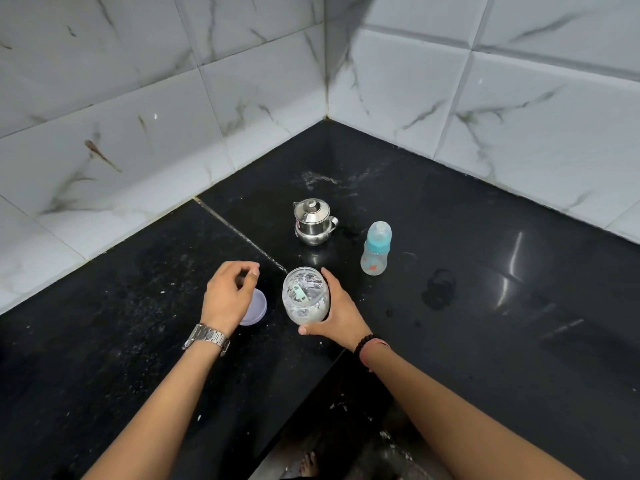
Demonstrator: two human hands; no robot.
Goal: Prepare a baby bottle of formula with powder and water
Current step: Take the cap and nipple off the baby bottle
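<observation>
Head view: we see the right hand [337, 315] wrapped around an open jar [305, 295] on the black counter [485, 271], a green scoop [300, 293] inside it. The left hand [228, 294] hovers over a lilac lid [255, 308] just left of the jar, fingers loosely curled, gripping nothing. Farther off stand a steel pot [314, 221] and, to its right, the capped baby bottle [376, 248], upright.
</observation>
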